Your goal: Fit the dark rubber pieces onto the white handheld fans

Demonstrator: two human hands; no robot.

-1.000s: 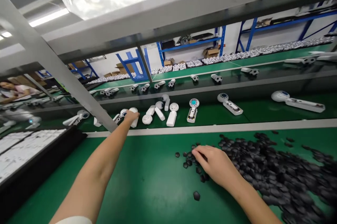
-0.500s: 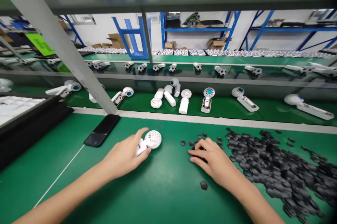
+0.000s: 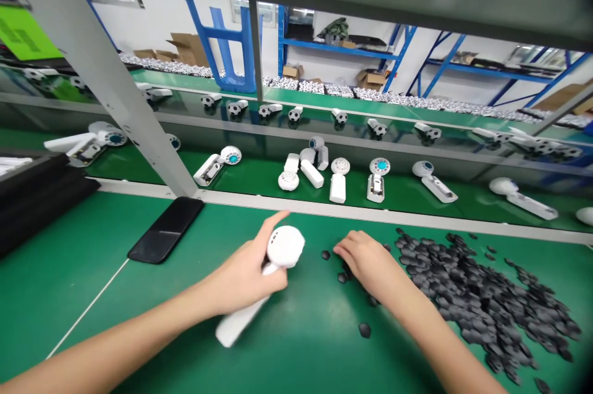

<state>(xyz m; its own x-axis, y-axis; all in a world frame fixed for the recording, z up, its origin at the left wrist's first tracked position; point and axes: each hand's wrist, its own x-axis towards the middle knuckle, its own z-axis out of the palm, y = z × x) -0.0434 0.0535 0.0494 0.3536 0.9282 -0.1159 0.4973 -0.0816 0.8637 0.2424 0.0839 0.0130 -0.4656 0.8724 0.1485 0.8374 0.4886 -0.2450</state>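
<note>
Hand on the left [image 3: 243, 276] closes around the neck of a white handheld fan [image 3: 285, 247], just below its round head, with the fingers curled behind and the thumb standing up past the head. The fan's handle slants toward the bottom middle of the frame. The fan looks light, stiff and smooth-skinned, so it could slip if held by the handle's end alone. The neck seems the surest place to take hold, and the perforated head looks like the part to spare from hard squeezing.

Right hand [image 3: 368, 261] sits low and half-curled, its fingers loosely apart with no piece showing in them. Small black hexagonal pieces [image 3: 364, 330] lie scattered around it, and a dense pile of them [image 3: 486, 301] spreads across the lower right of the green desk [image 3: 83, 295]. A black smartphone [image 3: 165, 230] lies face-up beyond the left hand.

Farther out, white fans and fan parts [image 3: 338, 179] stand in a row across the middle of the frame. A grey metal upright [image 3: 127, 97] cuts down from the upper left. Blue metal shelving [image 3: 338, 48] and cardboard cartons [image 3: 370, 78] fill the background.
</note>
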